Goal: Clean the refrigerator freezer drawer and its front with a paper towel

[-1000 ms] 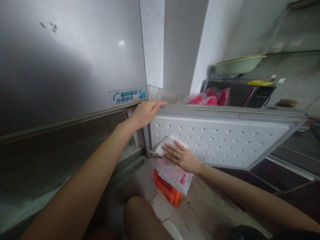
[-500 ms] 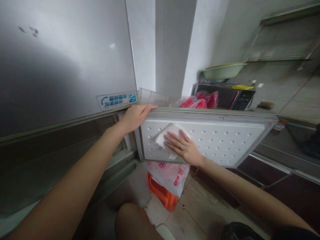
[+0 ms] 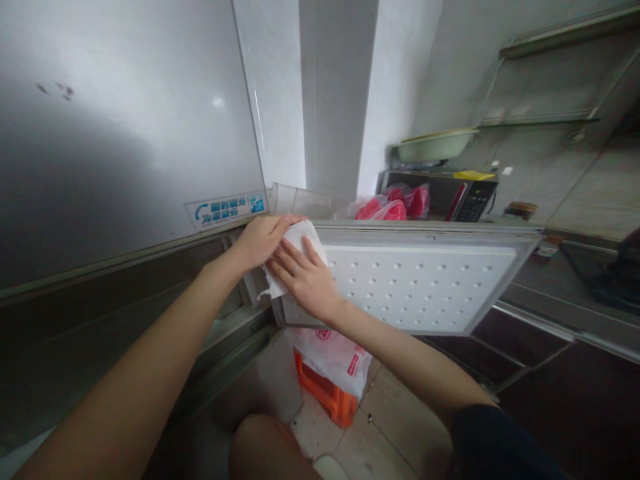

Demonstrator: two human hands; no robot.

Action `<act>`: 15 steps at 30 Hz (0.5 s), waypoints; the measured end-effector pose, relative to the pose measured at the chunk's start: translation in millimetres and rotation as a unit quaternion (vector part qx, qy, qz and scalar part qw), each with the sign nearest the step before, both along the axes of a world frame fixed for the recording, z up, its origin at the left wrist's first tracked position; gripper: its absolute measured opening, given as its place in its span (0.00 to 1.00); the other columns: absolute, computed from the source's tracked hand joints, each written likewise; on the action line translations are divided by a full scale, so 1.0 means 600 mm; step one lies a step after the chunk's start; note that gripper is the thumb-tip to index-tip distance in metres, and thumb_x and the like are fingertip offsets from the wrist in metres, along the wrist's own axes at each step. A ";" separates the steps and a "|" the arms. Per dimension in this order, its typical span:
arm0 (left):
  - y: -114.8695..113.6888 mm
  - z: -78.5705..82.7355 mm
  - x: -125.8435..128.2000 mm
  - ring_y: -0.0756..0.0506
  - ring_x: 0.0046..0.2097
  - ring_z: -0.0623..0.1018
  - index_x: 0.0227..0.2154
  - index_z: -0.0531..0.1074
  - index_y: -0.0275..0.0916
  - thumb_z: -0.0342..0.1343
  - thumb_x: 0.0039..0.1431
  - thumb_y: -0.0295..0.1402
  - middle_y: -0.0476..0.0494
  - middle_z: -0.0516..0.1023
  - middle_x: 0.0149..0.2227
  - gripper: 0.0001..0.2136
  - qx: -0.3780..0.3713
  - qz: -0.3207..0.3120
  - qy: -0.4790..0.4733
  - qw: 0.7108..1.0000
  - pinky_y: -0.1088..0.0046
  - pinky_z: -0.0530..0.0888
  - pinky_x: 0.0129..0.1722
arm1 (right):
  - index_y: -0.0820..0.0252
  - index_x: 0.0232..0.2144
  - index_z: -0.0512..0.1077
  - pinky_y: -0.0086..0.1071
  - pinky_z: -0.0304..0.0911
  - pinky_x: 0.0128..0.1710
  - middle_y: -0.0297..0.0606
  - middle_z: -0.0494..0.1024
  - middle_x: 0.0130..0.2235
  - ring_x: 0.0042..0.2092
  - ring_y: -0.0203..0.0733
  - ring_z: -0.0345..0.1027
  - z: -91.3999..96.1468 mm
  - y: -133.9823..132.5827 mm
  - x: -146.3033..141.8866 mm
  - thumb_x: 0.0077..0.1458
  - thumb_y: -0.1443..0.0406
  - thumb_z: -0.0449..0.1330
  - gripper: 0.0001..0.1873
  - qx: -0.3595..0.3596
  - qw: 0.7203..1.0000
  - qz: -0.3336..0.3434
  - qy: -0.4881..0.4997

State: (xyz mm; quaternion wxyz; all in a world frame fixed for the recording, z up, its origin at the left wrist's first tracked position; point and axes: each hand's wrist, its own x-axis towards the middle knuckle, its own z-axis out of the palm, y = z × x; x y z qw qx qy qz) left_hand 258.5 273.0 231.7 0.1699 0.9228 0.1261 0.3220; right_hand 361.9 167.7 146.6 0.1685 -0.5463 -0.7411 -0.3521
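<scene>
At the near-left corner of the open lower door (image 3: 415,273), I have both hands close together, seen from the head camera. My right hand (image 3: 313,287) lies flat, fingers spread a little and reaching up and left, with a white cloth (image 3: 303,232) caught beneath it against the door. That cloth sits directly under the palm and fingers; it pokes out above the fingertips and again as a ragged corner below and to their left. Its longer way seems to run from the door's top edge down toward the hinge side, while the door's own long axis stretches off to my right, away from both hands.

My left hand (image 3: 263,241) rests over the top edge at the hinge end, its fingertips just beside the cloth's upper margin. Whether it is clamped on that edge I cannot tell, as its underside is hidden; nor can I tell whether the two hands touch. The right one is plainly the nearer to the cloth, its forearm slanting in from the lower right across the dimpled panel.

Left of the hands rises the grey upper door (image 3: 125,147); below the panel, a white plastic bag (image 3: 335,353) drapes over an orange stool (image 3: 343,407).
</scene>
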 end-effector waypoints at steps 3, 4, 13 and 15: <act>0.002 -0.001 0.000 0.40 0.55 0.74 0.51 0.73 0.26 0.35 0.65 0.41 0.34 0.76 0.52 0.28 0.004 -0.001 -0.001 1.000 0.68 0.66 0.58 | 0.65 0.60 0.62 0.56 0.42 0.68 0.44 0.64 0.64 0.68 0.50 0.49 0.004 -0.007 0.006 0.67 0.69 0.44 0.21 0.000 1.000 0.012 -0.020; 0.002 -0.001 0.000 0.40 0.55 0.74 0.51 0.73 0.26 0.35 0.65 0.41 0.34 0.76 0.52 0.28 0.007 -0.008 -0.003 1.000 0.68 0.65 0.58 | 0.65 0.60 0.62 0.56 0.42 0.67 0.43 0.63 0.64 0.67 0.49 0.49 0.003 -0.015 0.013 0.67 0.69 0.44 0.21 0.002 1.000 0.013 -0.026; 0.005 -0.004 -0.002 0.42 0.58 0.72 0.53 0.73 0.32 0.36 0.67 0.43 0.39 0.75 0.55 0.27 0.005 -0.009 0.009 1.000 0.64 0.63 0.60 | 0.50 0.67 0.47 0.53 0.37 0.68 0.36 0.62 0.65 0.69 0.40 0.44 -0.038 -0.190 0.165 0.67 0.70 0.43 0.28 0.108 0.989 -0.093 0.038; 0.003 -0.005 -0.002 0.41 0.58 0.72 0.53 0.73 0.33 0.36 0.66 0.43 0.39 0.75 0.55 0.26 0.007 0.001 0.008 1.000 0.63 0.63 0.59 | 0.47 0.66 0.49 0.55 0.40 0.67 0.36 0.62 0.64 0.68 0.42 0.48 -0.052 -0.241 0.212 0.67 0.72 0.43 0.29 0.167 0.975 -0.130 0.067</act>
